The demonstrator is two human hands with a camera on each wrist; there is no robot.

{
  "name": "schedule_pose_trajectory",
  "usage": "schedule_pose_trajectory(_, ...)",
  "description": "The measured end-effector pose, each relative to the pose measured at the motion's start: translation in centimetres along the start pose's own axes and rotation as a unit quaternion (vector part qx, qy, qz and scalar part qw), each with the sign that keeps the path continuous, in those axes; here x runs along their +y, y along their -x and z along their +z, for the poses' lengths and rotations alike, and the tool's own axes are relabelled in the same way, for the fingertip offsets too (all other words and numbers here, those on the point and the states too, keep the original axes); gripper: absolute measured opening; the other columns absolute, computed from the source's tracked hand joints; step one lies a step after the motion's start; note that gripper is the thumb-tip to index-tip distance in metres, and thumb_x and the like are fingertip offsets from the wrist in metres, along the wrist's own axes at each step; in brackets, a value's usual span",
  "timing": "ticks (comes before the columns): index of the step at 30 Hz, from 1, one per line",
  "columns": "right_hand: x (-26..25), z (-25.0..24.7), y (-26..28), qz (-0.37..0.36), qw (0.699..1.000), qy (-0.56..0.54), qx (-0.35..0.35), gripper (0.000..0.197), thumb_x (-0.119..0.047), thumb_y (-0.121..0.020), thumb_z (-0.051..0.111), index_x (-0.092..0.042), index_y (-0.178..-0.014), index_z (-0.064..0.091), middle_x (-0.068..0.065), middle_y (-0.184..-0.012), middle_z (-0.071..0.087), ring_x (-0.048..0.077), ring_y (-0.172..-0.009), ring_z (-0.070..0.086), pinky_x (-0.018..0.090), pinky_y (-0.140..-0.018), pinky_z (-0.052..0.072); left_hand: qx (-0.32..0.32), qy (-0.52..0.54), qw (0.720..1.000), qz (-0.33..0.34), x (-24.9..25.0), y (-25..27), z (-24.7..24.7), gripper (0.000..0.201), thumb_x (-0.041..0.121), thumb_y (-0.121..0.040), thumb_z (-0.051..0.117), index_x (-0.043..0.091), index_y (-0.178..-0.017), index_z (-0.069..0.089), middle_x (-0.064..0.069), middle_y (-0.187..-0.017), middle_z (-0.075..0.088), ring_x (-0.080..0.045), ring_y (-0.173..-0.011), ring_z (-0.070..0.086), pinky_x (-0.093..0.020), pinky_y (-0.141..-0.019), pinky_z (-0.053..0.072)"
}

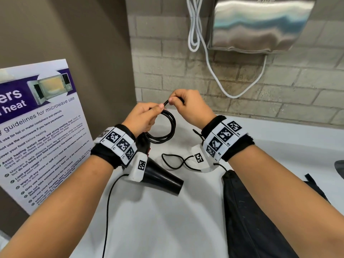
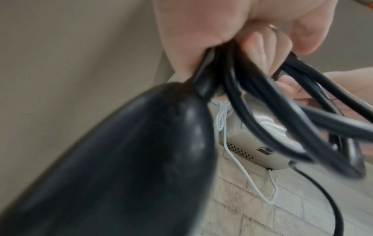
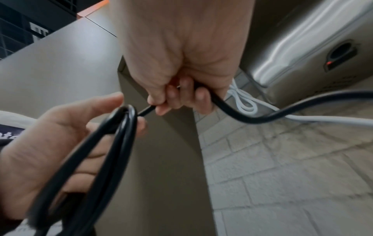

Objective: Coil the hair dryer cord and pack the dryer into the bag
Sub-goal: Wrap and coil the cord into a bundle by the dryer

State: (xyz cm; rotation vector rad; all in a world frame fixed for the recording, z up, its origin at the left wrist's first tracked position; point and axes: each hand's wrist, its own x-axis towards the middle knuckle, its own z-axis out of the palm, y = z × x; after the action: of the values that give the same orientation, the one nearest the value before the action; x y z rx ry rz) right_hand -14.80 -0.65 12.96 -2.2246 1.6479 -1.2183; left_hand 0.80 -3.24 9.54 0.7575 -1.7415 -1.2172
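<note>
Left hand (image 1: 142, 116) grips several black loops of the cord (image 1: 163, 129) at frame centre, fingers curled round the bundle. Right hand (image 1: 189, 104) pinches the next stretch of cord just beside it. Hair dryer (image 1: 163, 178) hangs below the left wrist, nozzle toward lower centre. Bag (image 1: 247, 220) — dark, lower right, on the white counter (image 1: 158, 220).

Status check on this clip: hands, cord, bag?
Left hand grips coiled cord and dryer. Right hand pinches the next length. Loose cord on counter. Bag lies right, unpacked.
</note>
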Motion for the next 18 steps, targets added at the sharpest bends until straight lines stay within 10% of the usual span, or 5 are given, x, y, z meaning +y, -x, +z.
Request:
schedule_pose_trajectory(5, -0.9, -0.1, 0.3, -0.003, 0.999, 0.025, 0.021, 0.022, -0.018, -0.094, 0.048, -0.004, -0.092, 0.064, -0.005, -0.06, 0.045, 0.013, -0.057, 0.043, 0.025, -0.055, 0.032, 0.011, -0.062, 0.998, 0.002, -0.2, -0.3, 0.0, 0.037, 0.022, -0.097, 0.043, 0.011, -0.062, 0.049, 0.013, -0.037, 0.027, -0.003, -0.032, 0.02, -0.012, -0.034, 0.017)
schedule_pose_trajectory(13, -0.2, 2.2, 2.1, 0.019, 0.992, -0.101, -0.07, 0.009, -0.01, -0.097, 0.035, -0.012, -0.089, 0.033, -0.002, -0.076, 0.051, 0.009, -0.058, 0.053, 0.013, -0.056, 0.041, 0.063, 0.043, 0.997, -0.01, -0.1, -0.5, 0.4, 0.037, 0.024, -0.099, 0.038, 0.011, -0.065, 0.044, 0.013, -0.036, 0.026, -0.002, -0.031, 0.017, -0.013, -0.035, 0.013)
schedule_pose_trajectory(18, -0.2, 3.8, 2.5, -0.012, 0.997, -0.076, 0.014, 0.01, -0.013, -0.098, 0.035, -0.004, -0.1, 0.038, -0.007, -0.062, 0.042, 0.014, -0.051, 0.046, 0.032, -0.055, 0.041, 0.055, 0.087, 0.995, -0.013, -0.2, -0.5, 0.2, 0.036, 0.025, -0.1, 0.035, 0.011, -0.068, 0.046, 0.014, -0.038, 0.026, -0.001, -0.031, 0.017, -0.014, -0.035, 0.015)
